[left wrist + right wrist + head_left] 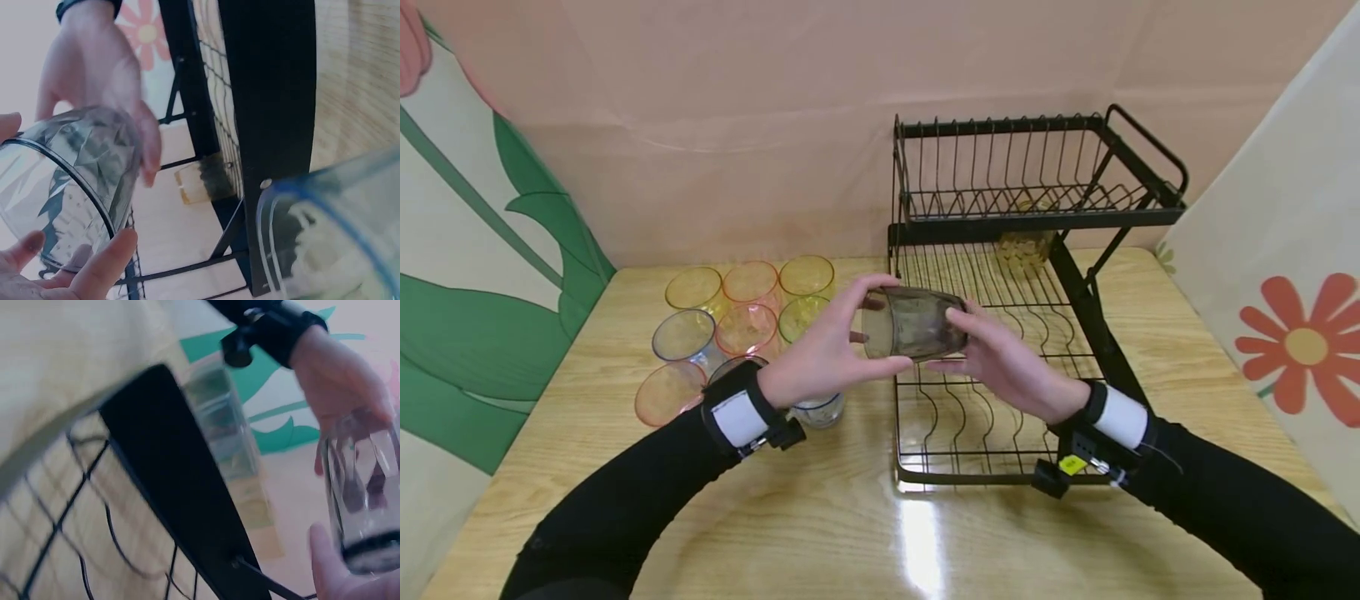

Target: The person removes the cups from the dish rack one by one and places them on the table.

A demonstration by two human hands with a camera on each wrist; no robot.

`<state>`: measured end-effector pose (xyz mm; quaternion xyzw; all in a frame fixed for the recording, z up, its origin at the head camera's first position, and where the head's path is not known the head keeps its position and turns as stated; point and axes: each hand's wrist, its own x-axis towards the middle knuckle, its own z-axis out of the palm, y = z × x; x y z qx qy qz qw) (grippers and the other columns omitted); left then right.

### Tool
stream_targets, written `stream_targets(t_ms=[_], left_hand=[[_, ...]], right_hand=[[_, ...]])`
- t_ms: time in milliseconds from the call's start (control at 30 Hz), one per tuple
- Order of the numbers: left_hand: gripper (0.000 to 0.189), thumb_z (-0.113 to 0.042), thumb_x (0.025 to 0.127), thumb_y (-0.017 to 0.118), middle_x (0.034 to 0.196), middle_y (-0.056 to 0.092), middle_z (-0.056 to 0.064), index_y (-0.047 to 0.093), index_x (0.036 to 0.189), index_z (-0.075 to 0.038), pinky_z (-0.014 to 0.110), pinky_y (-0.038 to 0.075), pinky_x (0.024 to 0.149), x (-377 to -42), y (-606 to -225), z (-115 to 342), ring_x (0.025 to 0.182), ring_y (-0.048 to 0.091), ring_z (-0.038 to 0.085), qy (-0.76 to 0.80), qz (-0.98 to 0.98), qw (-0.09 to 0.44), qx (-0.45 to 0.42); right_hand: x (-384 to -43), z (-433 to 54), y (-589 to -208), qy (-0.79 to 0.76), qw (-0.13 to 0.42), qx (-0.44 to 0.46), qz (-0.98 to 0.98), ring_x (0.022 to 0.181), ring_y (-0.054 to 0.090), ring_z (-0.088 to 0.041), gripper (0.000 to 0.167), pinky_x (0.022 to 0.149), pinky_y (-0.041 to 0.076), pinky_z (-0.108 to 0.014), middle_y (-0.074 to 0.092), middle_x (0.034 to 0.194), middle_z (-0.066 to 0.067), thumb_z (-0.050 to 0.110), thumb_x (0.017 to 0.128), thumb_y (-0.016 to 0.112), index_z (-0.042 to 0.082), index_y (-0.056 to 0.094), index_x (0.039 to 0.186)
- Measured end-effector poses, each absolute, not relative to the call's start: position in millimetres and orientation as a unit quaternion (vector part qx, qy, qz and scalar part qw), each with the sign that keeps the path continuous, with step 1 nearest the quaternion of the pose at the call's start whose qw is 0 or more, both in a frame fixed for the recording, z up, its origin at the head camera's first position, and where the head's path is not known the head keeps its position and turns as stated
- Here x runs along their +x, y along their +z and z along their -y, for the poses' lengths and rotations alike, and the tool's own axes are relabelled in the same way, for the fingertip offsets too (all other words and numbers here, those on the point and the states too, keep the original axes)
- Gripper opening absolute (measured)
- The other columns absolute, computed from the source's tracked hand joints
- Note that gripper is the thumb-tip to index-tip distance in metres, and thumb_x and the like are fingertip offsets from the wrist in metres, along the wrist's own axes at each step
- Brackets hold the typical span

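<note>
A grey, see-through drinking glass with a faceted body lies sideways in the air above the dish rack's left side, its rim towards the left. My left hand holds it around the rim end, thumb below and fingers above, some fingers showing through the glass. Around the base end is my right hand, fingers fairly straight and spread, the thumb over the base. In the left wrist view the right hand is blurred behind the glass. How firmly it touches the base is hard to tell.
Several glasses with coloured rims, among them a yellow-rimmed glass and a pink glass, stand on the wooden table at the left. The black two-tier dish rack stands at the right, with an amber glass on its lower tier.
</note>
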<state>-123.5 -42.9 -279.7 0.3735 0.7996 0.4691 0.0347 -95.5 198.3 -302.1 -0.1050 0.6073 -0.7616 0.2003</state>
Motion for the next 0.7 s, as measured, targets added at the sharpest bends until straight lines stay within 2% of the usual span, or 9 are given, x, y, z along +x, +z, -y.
stream_targets(t_ms=[233, 467, 700], left_hand=[[0.079, -0.024, 0.079, 0.083, 0.14, 0.04, 0.0, 0.039, 0.145, -0.02, 0.035, 0.052, 0.085, -120.4, -269.1, 76.6, 0.122, 0.043, 0.019, 0.436, -0.817, 0.044, 0.374], [0.082, -0.02, 0.077, 0.084, 0.141, 0.041, -0.004, 0.038, 0.144, -0.018, 0.037, 0.051, 0.088, -101.6, -256.7, 116.6, 0.125, 0.042, 0.016, 0.418, -0.818, 0.089, 0.386], [0.079, -0.032, 0.075, 0.085, 0.137, 0.046, -0.003, 0.042, 0.141, -0.022, 0.036, 0.053, 0.082, -79.2, -256.4, 155.3, 0.118, 0.049, 0.018, 0.348, -0.84, 0.113, 0.4]], right_hand=[[-96.5, -205.6, -302.0, -0.675, 0.136, -0.112, -0.716, 0.129, 0.038, -0.034, 0.057, 0.097, 0.045, -0.038, 0.031, 0.146, -0.02, 0.03, 0.104, 0.044, 0.001, 0.021, 0.148], [-102.8, -216.7, -302.5, -0.663, 0.109, -0.104, -0.733, 0.129, 0.04, -0.032, 0.055, 0.097, 0.045, -0.04, 0.035, 0.145, -0.02, 0.029, 0.105, 0.043, -0.001, 0.025, 0.146], [-105.6, -222.4, -304.2, -0.659, 0.111, -0.103, -0.736, 0.132, 0.036, -0.037, 0.057, 0.096, 0.045, -0.034, 0.034, 0.144, -0.016, 0.03, 0.104, 0.044, -0.002, 0.023, 0.147]])
